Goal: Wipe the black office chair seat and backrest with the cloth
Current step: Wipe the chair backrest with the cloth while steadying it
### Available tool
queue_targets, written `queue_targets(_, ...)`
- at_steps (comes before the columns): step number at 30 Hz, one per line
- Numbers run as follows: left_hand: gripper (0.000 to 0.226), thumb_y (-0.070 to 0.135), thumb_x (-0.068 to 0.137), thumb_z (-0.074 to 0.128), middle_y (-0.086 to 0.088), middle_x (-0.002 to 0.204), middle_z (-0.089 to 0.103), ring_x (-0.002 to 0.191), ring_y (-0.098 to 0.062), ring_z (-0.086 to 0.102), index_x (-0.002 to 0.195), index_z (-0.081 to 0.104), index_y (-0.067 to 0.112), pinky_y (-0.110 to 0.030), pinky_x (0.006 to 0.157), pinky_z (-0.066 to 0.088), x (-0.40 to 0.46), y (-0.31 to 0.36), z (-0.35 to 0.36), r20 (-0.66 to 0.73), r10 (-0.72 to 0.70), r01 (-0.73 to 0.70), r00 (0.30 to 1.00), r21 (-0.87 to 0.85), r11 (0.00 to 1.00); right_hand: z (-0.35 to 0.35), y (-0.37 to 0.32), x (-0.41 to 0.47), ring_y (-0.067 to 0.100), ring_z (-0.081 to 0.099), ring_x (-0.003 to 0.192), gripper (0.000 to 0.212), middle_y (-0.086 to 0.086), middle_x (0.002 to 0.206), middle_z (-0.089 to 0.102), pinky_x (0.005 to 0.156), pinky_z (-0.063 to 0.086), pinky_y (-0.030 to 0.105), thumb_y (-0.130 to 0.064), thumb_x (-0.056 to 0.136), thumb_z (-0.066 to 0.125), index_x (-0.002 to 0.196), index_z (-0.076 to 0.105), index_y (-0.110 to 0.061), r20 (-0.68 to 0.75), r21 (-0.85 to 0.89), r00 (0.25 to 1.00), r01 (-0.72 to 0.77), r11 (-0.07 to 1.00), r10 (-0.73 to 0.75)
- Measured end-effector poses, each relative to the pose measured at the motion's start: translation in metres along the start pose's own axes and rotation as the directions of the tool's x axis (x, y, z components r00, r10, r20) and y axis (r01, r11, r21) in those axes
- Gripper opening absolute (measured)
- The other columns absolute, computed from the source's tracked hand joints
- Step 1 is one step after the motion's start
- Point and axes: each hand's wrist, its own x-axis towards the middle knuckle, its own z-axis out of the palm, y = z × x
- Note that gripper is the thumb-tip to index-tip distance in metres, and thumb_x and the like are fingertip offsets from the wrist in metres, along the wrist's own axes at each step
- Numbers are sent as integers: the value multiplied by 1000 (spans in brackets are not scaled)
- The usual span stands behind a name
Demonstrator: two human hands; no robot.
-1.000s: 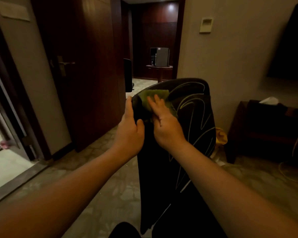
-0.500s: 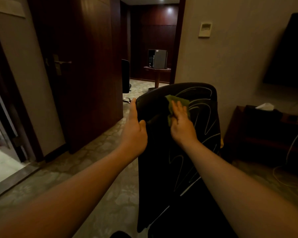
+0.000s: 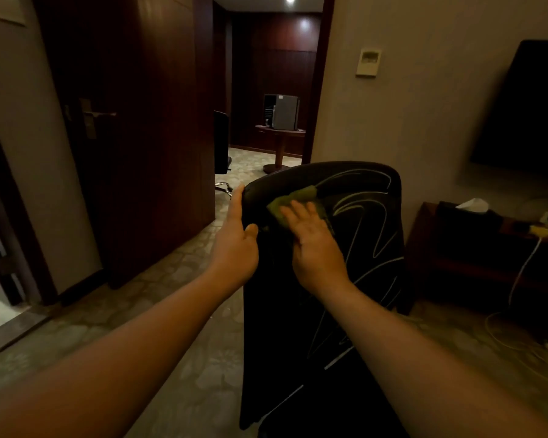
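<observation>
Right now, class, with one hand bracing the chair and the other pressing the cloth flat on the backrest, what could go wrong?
1. The right hand only presses the green cloth with straight fingers; nothing grips it, so it could slip and drop.
2. The left hand braces the backrest at one edge only; a hard wipe might turn the chair.
3. A white cable trails on the floor at right and could snag a foot.

Both bare forearms reach forward and slightly inward, wrists straight. The left hand (image 3: pixel 236 245) stands edge-on, fingers straight and together, thumb bent inward at its side. The right hand (image 3: pixel 317 245) lies palm-down, its fingers (image 3: pixel 298 213) spread flat and extended.
</observation>
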Motion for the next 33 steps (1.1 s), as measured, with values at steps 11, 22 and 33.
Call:
queue_targets(11,61,35,101,44,-5,164,31,153,-27,24,158,30,22,-57,126,14,53,38,16,161,334,-323,929,795,514,-17,14,25,17,1,154,69,-5,167,13,125,7,49,-2,98,44,156,22,-30,-48,66,996,-77,995,80)
queue_targets(22,60,48,98,39,-12,143,42,123,-32,45,152,28,25,-47,102,40,85,48,59,88,280,-200,956,893,404,-35,83,81,14,2,153,62,-9,167,9,125,8,52,-14,101,37,156,18,-38,-86,64,974,-202,977,207)
queue_targets(33,58,49,94,49,-9,139,44,123,-30,47,142,37,20,-54,104,40,109,58,85,109,274,-218,955,888,406,-34,114,76,13,8,153,63,-5,165,19,126,8,43,-2,98,39,154,26,-29,-182,85,961,-195,977,207)
